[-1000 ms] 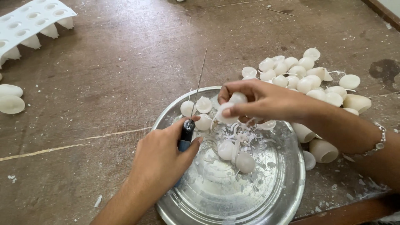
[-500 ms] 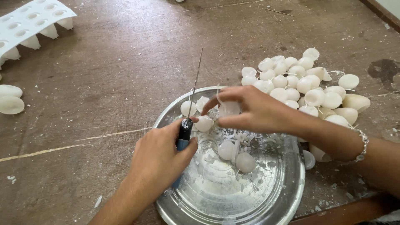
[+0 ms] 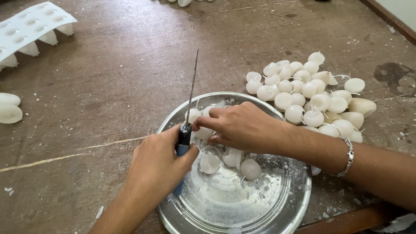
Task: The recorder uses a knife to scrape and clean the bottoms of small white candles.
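One round metal bowl [image 3: 277, 216] sits at the near edge of a worn wooden table [image 3: 108, 108]. It holds several small white wax candles [image 3: 250, 169], dome-shaped, some with thin wicks showing, together with white wax shavings [image 3: 229, 195] spread over its floor. Two candles lie free near the bowl's centre; others crowd against its far rim.

Beyond the bowl, to the right, a pile of like white candles [image 3: 310, 102] rests directly on the table, well apart from the blade but just beside the bowl's rim. At the far left corner a white moulding tray [image 3: 26, 26] with rows of round cavities stands on the table. Two larger white wax pieces [image 3: 8, 108] lie at the left edge. Pale crumbs of wax are scattered across the wood.

The left hand [image 3: 158, 167] is clenched around the dark-and-blue handle of a thin knife [image 3: 188, 112]; the blade rises out of the fist and points away from the person, tilted slightly right, over the bowl's far rim. The right hand [image 3: 242, 125] reaches in from the right, a silver bracelet [image 3: 348, 156] on its wrist. Its fingers [image 3: 212, 113] are curled down upon the candles at the far-left side of the bowl, just beside the base of the blade. They touch these candles; whether one is firmly pinched cannot be told, as the hand covers them. The forearm crosses the bowl's right rim.
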